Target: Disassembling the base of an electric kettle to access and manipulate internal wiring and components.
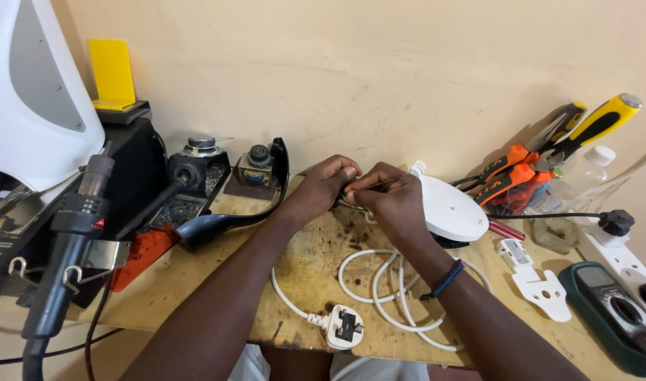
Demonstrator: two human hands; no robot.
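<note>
Your left hand (pixel 323 185) and right hand (pixel 392 201) meet at the back of the wooden workbench (pixel 302 271), close to the cream wall. The fingers of your right hand are pinched shut on a thin metal tool (pixel 372 185), probably tweezers, though it is too slim to be sure, and its tip points left toward your other hand. Your left fingers are curled in tight, thumb against forefinger, touching the tool's tip; what they grip there is hidden, so I cannot tell what it is. A dark beaded bracelet (pixel 446 279) sits on your right wrist.

Just beside your right hand, touching its far side, lies a white round appliance base (pixel 453 208). Its white cable (pixel 386 289) loops across the bench below your hands and ends in a white three-pin plug (pixel 344 328) near the front edge, pins up.

To your left stand a black hot-air handle (pixel 69 240) in its holder and a black soldering station (pixel 136 169) with a yellow stand (pixel 112 74) on top. To your right, orange-handled pliers (pixel 510 176) and a yellow-handled screwdriver (pixel 598 125) lean in a container by the wall, and a dark green multimeter (pixel 612 310) lies at the bench's right end.
</note>
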